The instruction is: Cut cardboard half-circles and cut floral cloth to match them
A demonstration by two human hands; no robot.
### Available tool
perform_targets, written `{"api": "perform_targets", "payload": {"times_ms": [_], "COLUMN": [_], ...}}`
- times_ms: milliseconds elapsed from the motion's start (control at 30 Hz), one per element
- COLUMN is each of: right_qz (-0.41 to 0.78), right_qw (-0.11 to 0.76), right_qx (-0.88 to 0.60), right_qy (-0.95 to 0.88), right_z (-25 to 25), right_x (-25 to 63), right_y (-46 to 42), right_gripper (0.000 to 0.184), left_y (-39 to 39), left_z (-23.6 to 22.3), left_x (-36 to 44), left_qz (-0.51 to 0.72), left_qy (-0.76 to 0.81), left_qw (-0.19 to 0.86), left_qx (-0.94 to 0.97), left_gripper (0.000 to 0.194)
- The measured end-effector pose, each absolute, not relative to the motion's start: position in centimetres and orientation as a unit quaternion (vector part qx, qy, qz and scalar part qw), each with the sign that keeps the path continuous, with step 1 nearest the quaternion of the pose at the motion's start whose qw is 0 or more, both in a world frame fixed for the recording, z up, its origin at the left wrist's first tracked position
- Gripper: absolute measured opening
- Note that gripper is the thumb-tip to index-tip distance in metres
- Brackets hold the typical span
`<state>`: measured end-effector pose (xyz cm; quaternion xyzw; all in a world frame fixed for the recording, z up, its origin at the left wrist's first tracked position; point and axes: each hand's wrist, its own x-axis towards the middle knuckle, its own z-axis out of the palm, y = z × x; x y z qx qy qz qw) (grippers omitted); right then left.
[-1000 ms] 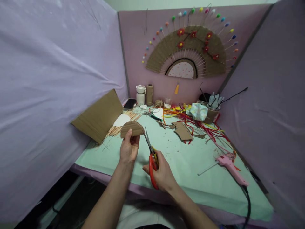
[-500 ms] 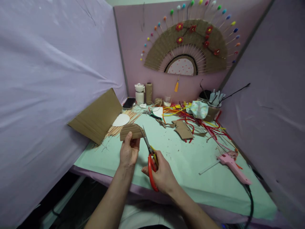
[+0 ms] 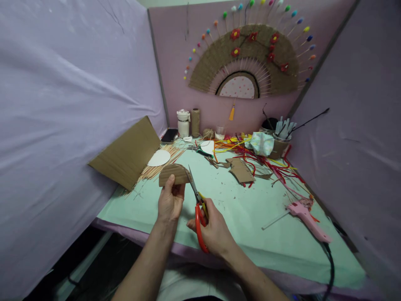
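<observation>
Mint-green tabletop (image 3: 250, 217) with craft scraps, left hand (image 3: 170, 202) closed around a half-round cardboard piece (image 3: 174, 174) – raised above the tabletop, right hand (image 3: 213, 230) gripping red-handled scissors (image 3: 198, 209) – blades just beside the cardboard's right edge

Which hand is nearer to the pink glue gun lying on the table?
Right. The right hand, gripping the red-handled scissors, is to the left of the pink glue gun. The left hand, holding the cardboard piece, is farther left.

A pink glue gun (image 3: 308, 221) lies on the green table (image 3: 250, 217), near red strips (image 3: 275, 169).
</observation>
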<state>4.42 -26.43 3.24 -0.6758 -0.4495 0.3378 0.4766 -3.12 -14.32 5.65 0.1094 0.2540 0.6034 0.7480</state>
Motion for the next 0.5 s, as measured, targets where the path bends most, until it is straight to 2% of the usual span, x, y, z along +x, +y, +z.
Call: {"api": "perform_targets", "payload": {"times_ms": [200,500], "right_qz": [0.336,0.253], "right_qw": [0.475,0.400], "right_qx": [-0.672,-0.726], "right_qy": [-0.458,-0.499], "right_z": [2.88,3.21], "right_x": [4.45,5.00], "right_y": [-26.49,-27.21], "right_gripper": [0.020,0.015], "left_y": [-14.64,-15.07], "left_z": [5.42,5.45], "left_x": [-3.06,-2.92], "left_qz": [0.591,0.575], "left_qy": [0.258,0.273], "left_qw": [0.756,0.764], "left_qx": [0.109,0.105], "left_gripper": [0.027,0.021]}}
